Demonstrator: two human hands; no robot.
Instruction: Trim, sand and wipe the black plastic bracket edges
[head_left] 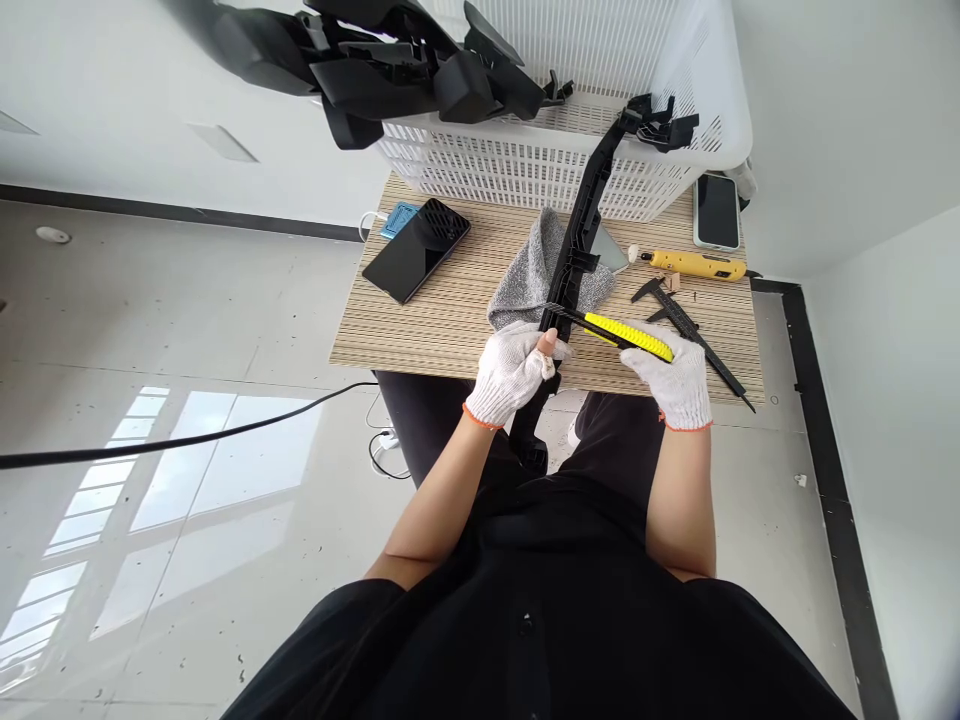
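Note:
A long black plastic trim piece (577,235) runs from above the white basket down toward my lap. My left hand (514,372), in a white knitted glove with the thumb tip bare, is closed round its lower part. In the gloved fingers of my right hand (673,372) is a hand tool with a ribbed yellow-and-black handle (628,335). Its dark narrow end reaches the trim piece just above my left thumb; the exact kind of tip is too small to make out. Under the trim piece lies a crumpled grey cloth (529,275).
Behind the wooden table (435,330) a white slatted basket (480,160) holds several black plastic parts (405,80). A black phone (417,250) lies left. On the right are a yellow rotary tool (694,265), a dark caliper (694,330) and a white-edged phone (716,212).

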